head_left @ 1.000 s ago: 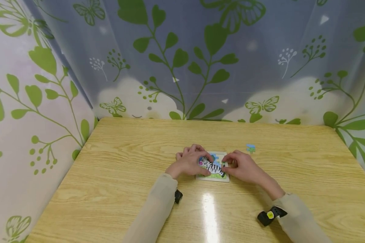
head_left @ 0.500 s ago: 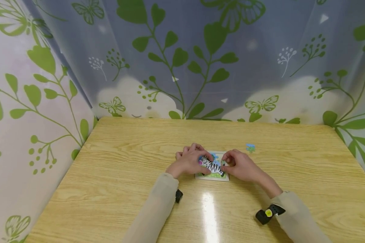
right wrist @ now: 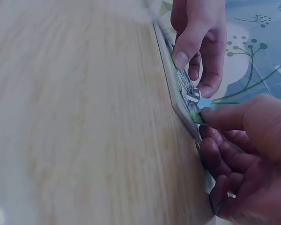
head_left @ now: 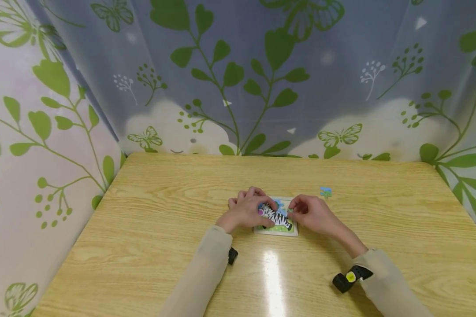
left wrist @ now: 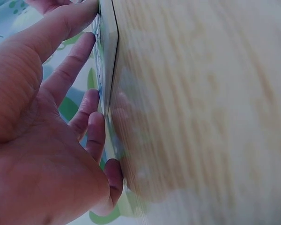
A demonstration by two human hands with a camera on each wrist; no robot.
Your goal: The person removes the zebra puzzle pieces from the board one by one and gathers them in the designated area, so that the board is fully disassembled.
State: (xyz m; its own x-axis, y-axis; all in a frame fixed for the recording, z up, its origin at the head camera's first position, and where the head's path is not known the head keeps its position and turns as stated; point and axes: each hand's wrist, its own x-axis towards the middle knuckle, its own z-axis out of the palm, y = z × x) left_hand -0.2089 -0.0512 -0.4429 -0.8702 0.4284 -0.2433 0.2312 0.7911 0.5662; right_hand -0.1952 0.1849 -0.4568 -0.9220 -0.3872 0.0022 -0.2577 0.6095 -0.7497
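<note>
place: screened-off table nook, home or studio unclear | rear: blue-grey backdrop (head_left: 246, 83) printed with green leaves, butterflies | left: pale backdrop (head_left: 43, 163), similar print | surface: wood-grain table (head_left: 174, 193) up against rear backdrop, streak of glare

Free path between sleeves (head_left: 200, 268), left hand (head_left: 247, 212) and right hand (head_left: 315, 214) flanking puzzle (head_left: 279, 219)

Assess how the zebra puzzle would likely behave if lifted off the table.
The zebra puzzle is probably stiff, judging by its straight edges. Being thin, it looks light. Its jigsaw pieces might slide out if tilted.
</note>
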